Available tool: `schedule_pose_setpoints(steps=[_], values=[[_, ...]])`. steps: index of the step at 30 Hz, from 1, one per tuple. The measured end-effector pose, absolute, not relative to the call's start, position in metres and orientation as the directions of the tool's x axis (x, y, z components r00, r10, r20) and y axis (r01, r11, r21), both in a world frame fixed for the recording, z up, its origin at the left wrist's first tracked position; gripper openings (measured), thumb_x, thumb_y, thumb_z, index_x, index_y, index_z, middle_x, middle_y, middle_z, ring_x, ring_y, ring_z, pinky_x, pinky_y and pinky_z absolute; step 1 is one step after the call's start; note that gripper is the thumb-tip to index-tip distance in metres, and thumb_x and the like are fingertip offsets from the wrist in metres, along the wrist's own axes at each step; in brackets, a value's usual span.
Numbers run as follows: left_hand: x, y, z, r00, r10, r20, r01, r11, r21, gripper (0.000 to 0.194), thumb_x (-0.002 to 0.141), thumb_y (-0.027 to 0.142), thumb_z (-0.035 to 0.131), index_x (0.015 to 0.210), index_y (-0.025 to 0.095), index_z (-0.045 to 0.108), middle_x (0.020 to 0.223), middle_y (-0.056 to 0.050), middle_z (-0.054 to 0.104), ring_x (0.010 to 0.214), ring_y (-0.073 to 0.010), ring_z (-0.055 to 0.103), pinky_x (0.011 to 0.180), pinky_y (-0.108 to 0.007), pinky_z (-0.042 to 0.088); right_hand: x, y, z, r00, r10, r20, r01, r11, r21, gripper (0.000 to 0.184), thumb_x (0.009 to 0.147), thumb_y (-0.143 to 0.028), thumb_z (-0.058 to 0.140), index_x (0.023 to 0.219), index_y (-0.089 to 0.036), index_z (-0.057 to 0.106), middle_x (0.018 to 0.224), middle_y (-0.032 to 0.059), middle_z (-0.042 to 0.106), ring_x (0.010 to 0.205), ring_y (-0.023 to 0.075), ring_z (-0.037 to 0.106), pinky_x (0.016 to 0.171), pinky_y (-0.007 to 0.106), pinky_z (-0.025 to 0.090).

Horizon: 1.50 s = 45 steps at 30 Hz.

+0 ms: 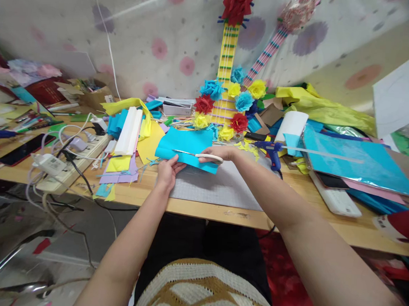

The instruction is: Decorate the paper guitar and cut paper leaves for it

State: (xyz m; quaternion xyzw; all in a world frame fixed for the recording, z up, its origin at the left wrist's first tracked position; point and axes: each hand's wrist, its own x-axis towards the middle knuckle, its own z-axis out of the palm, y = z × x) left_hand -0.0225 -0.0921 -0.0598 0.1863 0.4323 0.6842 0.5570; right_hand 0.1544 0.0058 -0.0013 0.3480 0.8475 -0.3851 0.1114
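Note:
A sheet of bright blue paper is held over the grey cutting mat. My left hand pinches its lower left edge between thumb and fingers. My right hand grips white-handled scissors, their blades pointing left across the paper. A strip of blue lies below the blades, towards me. Just behind the sheet stands a yellow paper guitar trimmed with red, blue and yellow paper flowers.
To the left lie a power strip with tangled cables, a phone and folded white paper. A blue glue gun sits right of the mat. Farther right are a packet of blue sheets and a white power bank.

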Motion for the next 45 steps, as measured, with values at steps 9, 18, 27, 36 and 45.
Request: schedule_pose_setpoints(steps=[9, 18, 27, 36, 45], values=[[-0.021, -0.093, -0.059, -0.289, 0.93, -0.227, -0.566, 0.026, 0.824, 0.012, 0.067, 0.018, 0.063, 0.076, 0.012, 0.059, 0.064, -0.004, 0.066, 0.06, -0.0157, 0.064, 0.077, -0.039, 0.052, 0.146, 0.003, 0.003, -0.731, 0.5, -0.464, 0.673, 0.418, -0.61, 0.077, 0.064, -0.074, 0.049, 0.114, -0.016, 0.057, 0.107, 0.009, 0.058, 0.076, 0.0143, 0.053, 0.06, 0.021, 0.041], [-0.021, -0.093, -0.058, -0.303, 0.925, -0.228, -0.573, 0.014, 0.819, 0.01, 0.068, 0.017, 0.063, 0.075, 0.011, 0.059, 0.064, -0.005, 0.066, 0.057, -0.0161, 0.064, 0.077, -0.042, 0.052, 0.143, 0.004, 0.0, -0.743, 0.488, -0.458, 0.655, 0.393, -0.645, 0.072, 0.062, -0.075, 0.049, 0.092, -0.011, 0.057, 0.058, -0.0029, 0.046, 0.048, 0.0057, 0.037, 0.044, 0.02, 0.03], [-0.018, -0.094, -0.057, -0.306, 0.925, -0.225, -0.565, 0.014, 0.825, 0.01, 0.07, 0.017, 0.06, 0.078, 0.011, 0.06, 0.066, -0.005, 0.067, 0.061, -0.0168, 0.065, 0.077, -0.041, 0.052, 0.143, 0.005, -0.002, -0.754, 0.489, -0.438, 0.639, 0.393, -0.661, 0.06, 0.061, -0.073, 0.052, 0.072, -0.014, 0.05, 0.052, -0.0053, 0.041, 0.047, 0.005, 0.035, 0.043, 0.02, 0.026], [-0.022, -0.094, -0.057, -0.387, 0.899, -0.207, -0.606, -0.079, 0.792, 0.014, 0.076, 0.025, 0.057, 0.082, 0.013, 0.056, 0.069, -0.005, 0.067, 0.061, -0.014, 0.064, 0.074, -0.036, 0.053, 0.152, 0.009, -0.005, -0.754, 0.451, -0.476, 0.631, 0.301, -0.715, 0.06, 0.059, -0.075, 0.052, 0.067, -0.016, 0.046, 0.048, -0.006, 0.039, 0.043, 0.0057, 0.036, 0.042, 0.02, 0.028], [-0.016, -0.093, -0.058, -0.421, 0.887, -0.189, -0.606, -0.12, 0.786, 0.006, 0.074, 0.018, 0.059, 0.075, 0.013, 0.054, 0.066, -0.002, 0.066, 0.06, -0.0126, 0.064, 0.076, -0.036, 0.052, 0.153, 0.003, -0.001, -0.748, 0.474, -0.465, 0.644, 0.349, -0.681, 0.068, 0.058, -0.076, 0.051, 0.083, -0.012, 0.053, 0.06, -0.0031, 0.044, 0.051, 0.007, 0.039, 0.046, 0.021, 0.03]])
